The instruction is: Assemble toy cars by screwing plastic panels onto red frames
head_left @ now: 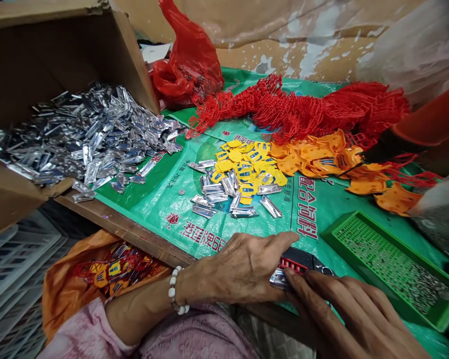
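Heaped metal pieces (108, 132), yellow parts (247, 162) and a green tray (362, 271) show a small workshop.

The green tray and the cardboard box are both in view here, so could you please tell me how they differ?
The green tray is shallow; the cardboard box is brown, larger and deeper.
The tray sits with its open top up; the box's opening faces the green sheet, and some contents spill out.
The tray holds tiny metallic bits, the box longer silver pieces.
Both hold many loose, shiny pieces.
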The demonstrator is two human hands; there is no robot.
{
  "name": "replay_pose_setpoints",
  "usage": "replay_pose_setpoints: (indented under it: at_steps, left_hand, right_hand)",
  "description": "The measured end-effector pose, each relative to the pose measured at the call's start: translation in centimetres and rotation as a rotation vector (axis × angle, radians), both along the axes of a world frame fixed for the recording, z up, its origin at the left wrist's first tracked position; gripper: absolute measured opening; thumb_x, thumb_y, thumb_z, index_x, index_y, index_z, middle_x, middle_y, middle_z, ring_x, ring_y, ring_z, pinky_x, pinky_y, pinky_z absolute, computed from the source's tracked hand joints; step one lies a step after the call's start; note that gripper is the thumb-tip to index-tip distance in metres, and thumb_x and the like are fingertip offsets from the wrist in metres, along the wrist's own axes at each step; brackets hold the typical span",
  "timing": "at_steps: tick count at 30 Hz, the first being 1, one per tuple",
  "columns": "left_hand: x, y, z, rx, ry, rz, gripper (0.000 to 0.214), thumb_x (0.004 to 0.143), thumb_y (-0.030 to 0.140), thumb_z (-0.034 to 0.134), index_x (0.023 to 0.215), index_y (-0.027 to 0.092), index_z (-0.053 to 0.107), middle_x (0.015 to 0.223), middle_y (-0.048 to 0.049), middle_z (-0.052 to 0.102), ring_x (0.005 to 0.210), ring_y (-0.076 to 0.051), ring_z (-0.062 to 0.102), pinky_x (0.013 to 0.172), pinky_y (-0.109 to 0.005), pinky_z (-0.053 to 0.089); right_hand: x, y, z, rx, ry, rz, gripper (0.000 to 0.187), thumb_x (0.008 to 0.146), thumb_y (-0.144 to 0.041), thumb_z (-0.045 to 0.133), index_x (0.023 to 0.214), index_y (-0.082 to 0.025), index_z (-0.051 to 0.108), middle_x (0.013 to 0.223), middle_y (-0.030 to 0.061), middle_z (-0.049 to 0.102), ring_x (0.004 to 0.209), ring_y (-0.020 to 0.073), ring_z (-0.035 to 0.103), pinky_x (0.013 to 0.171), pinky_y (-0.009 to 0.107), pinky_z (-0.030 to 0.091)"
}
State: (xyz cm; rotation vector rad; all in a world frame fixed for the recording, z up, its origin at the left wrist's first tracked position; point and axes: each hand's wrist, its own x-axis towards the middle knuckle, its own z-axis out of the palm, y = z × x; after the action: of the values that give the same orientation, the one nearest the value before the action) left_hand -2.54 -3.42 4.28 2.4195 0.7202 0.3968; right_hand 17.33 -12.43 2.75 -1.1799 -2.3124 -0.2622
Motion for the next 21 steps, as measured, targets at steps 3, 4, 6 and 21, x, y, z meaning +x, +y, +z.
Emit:
replay_pose_setpoints:
  at_steps: [3, 4, 6, 21]
  left_hand:
    - [-0.1, -0.1, -0.1, -0.002, 0.005, 0.003, 0.076, 0.087, 0.048, 0.074, 0.142, 0.009, 0.039, 0.121, -0.0159, 0.071, 0.098, -0.032, 0.074, 0.078, -0.037, 0.059]
    - [-0.2, -0.1, -0.2, 0.012, -0.004, 0.004, 0.076, 0.087, 0.047, 0.073, 0.144, 0.01, 0.037, 0.127, -0.0174, 0.068, 0.102, -0.032, 0.073, 0.081, -0.038, 0.059]
    - [-0.4, -0.2, -0.5, 0.044, -0.048, -0.002, 0.077, 0.089, 0.044, 0.072, 0.147, 0.012, 0.032, 0.137, -0.0193, 0.061, 0.109, -0.033, 0.071, 0.086, -0.04, 0.059]
    - [0.0, 0.1, -1.2, 0.057, -0.129, -0.001, 0.076, 0.086, 0.029, 0.071, 0.148, 0.014, 0.029, 0.122, -0.0135, 0.07, 0.098, -0.028, 0.074, 0.079, -0.038, 0.061]
  right_hand:
    - [-0.7, 0.5, 1.0, -0.009, -0.028, -0.003, 0.029, 0.1, -0.021, 0.042, 0.117, -0.014, 0.065, 0.097, 0.0114, 0.07, 0.087, 0.0209, 0.061, 0.074, 0.034, 0.048]
    - [-1.0, 0.6, 1.4, -0.013, -0.031, -0.021, 0.026, 0.1, -0.019, 0.043, 0.113, -0.013, 0.065, 0.097, 0.0111, 0.07, 0.087, 0.0198, 0.061, 0.073, 0.033, 0.048]
    - [-1.6, 0.7, 2.0, -0.035, -0.009, -0.086, 0.019, 0.098, -0.015, 0.048, 0.109, -0.013, 0.063, 0.095, 0.0095, 0.07, 0.085, 0.0185, 0.061, 0.072, 0.032, 0.047]
    - [-1.9, 0.3, 2.4, -0.166, 0.163, -0.168, 0.016, 0.094, -0.016, 0.061, 0.109, -0.014, 0.059, 0.095, 0.0075, 0.07, 0.085, 0.0182, 0.062, 0.077, 0.035, 0.048]
